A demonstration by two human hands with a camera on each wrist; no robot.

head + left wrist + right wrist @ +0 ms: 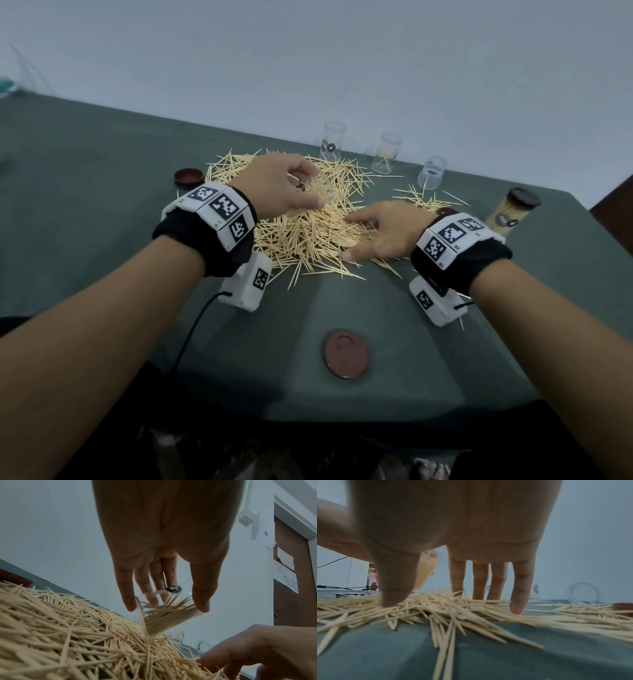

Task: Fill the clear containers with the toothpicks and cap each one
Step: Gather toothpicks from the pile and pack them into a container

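Clear container (164, 616) tilted, part-filled, pinched by left hand (277, 186), mostly hidden from head view | right hand (383, 233) spread on toothpicks (308, 233) | fingertips partly buried.

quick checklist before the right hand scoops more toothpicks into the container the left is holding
1. Left hand grips clear container: ok.
2. Container mouth reachable: cannot tell, its open end is unclear.
3. Container has room: ok, partly filled.
4. Right hand on toothpick pile, fingers straight: ok.
5. Spare cap on table near edge: ok.
6. Other containers out of the way: ok, though one is tilted.
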